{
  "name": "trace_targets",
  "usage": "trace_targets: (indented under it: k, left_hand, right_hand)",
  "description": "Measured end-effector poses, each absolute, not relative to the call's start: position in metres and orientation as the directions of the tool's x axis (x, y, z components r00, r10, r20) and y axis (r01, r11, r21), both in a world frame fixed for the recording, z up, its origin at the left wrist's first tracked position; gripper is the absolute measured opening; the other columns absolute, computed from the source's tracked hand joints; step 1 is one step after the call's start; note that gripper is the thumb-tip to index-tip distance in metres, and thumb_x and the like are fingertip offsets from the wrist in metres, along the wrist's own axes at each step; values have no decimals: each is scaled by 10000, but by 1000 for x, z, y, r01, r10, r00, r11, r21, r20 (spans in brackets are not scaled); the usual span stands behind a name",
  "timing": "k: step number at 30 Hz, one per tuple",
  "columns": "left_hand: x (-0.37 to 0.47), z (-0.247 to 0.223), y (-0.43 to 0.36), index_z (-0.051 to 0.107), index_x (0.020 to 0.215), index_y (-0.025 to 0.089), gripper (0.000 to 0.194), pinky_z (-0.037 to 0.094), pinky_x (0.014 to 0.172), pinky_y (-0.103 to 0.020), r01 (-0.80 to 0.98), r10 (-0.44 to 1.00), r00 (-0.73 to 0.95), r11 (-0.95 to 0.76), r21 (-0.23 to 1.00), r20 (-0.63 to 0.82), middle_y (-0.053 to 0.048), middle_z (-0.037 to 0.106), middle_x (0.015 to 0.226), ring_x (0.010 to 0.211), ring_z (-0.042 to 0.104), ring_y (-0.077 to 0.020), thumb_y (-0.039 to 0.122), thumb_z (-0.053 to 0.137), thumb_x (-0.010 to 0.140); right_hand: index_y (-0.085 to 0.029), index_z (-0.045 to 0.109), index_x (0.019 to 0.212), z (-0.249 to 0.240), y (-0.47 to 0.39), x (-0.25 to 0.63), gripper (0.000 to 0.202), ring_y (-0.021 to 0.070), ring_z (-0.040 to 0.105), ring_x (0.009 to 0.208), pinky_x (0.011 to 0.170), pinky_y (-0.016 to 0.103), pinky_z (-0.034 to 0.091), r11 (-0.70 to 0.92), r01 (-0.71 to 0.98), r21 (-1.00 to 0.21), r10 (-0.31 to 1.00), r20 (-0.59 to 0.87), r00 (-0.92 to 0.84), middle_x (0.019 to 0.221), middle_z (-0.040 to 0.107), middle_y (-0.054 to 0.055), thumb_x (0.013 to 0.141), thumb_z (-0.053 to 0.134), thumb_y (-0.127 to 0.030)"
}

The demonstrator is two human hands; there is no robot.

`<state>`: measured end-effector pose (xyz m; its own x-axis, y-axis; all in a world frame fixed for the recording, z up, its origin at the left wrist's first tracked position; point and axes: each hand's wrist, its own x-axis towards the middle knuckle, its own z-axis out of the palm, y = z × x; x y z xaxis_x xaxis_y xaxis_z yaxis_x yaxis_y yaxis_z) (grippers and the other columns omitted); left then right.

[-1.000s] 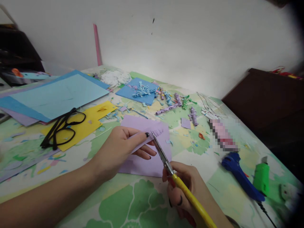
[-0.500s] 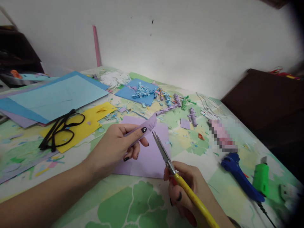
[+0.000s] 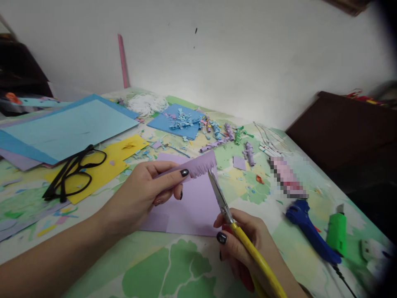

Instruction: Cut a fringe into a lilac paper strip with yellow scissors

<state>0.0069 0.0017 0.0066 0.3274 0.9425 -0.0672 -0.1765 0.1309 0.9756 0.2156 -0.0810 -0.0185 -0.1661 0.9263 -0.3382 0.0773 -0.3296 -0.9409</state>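
My left hand (image 3: 155,186) pinches a folded strip of purple paper (image 3: 198,164), whose lower edge is cut into a fine fringe. In my right hand (image 3: 245,244) is a pair of scissors (image 3: 221,203) with yellow and red handles. The scissor tips meet the fringed edge near the strip's right end, and the blades look nearly closed. Below both hands a purple sheet (image 3: 192,207) lies on the table, partly covered by my left hand.
Black glasses (image 3: 74,174) rest on yellow paper (image 3: 114,165) at left, near blue sheets (image 3: 71,128). Curled paper pieces (image 3: 229,131) and scraps lie behind my hands. A blue glue gun (image 3: 312,231) and a green cutter-like tool (image 3: 337,234) are at right.
The purple strip has turned flatter and extends further right, showing more of its fringe. The scissors have shifted slightly right with their tips at the fringe. The view has moved a little.
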Motion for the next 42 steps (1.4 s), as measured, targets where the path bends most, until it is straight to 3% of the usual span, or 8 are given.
trace_targets:
  k: [8,14,20,26,28,34,39,42]
  left_hand:
    - [8,8,3,669,650,139,188,168,355,-130,-120,938,335,131,984,-85,28,602,488,367,306,2,250,668,802]
    - [6,8,2,658,631,145,212,222,389,-150,-61,948,316,54,997,-32,30,608,532,409,335,-16,230,636,825]
    - [9,14,1,675,745,147,129,256,423,-164,26,972,225,67,997,-71,105,383,411,417,306,-40,244,658,828]
    - [12,8,2,653,723,147,177,277,446,-167,-93,959,268,124,988,-95,11,666,646,482,375,-43,272,633,848]
    - [13,7,0,652,713,152,200,281,446,-172,-109,955,284,126,986,-91,1,686,686,487,384,-45,286,619,857]
    - [18,10,-6,653,714,154,218,247,424,-188,22,943,306,128,991,-129,87,422,428,424,323,-56,305,608,865]
    - [19,7,-6,694,733,158,264,250,436,-199,70,916,377,118,991,-136,74,452,445,433,333,-60,366,597,864]
    - [19,6,-8,715,737,165,290,256,446,-210,105,907,395,111,988,-144,67,454,438,433,335,-66,378,573,874]
  right_hand:
    - [-160,551,899,-16,-81,216,498,33,427,328,269,88,319,-331,82,-940,922,-341,-183,523,494,-71,718,734,-587]
    - [-171,546,1015,-22,-81,222,504,31,428,389,327,90,362,-308,93,-947,910,-322,-261,588,491,-70,719,777,-507]
    - [-175,529,1010,-22,-82,224,532,35,405,407,334,110,361,-259,86,-962,916,-273,-293,639,496,-57,721,750,-564]
    - [-180,489,882,-20,-81,228,529,23,342,382,339,117,308,-213,1,-977,893,-195,-404,586,499,-54,719,716,-630]
    - [-180,488,878,-21,-82,228,564,24,350,381,322,110,290,-244,-5,-970,889,-222,-401,588,498,-54,676,748,-639]
    - [-181,485,792,-24,-81,221,624,16,331,378,302,86,245,-272,5,-962,891,-254,-376,523,502,-66,531,849,-615]
    - [-180,489,764,-24,-79,220,588,8,334,350,295,83,241,-288,-7,-958,894,-266,-361,497,502,-78,530,881,-550]
    - [-185,480,785,-21,-80,218,601,13,359,345,288,88,257,-302,-25,-953,890,-273,-366,522,539,-58,561,831,-618]
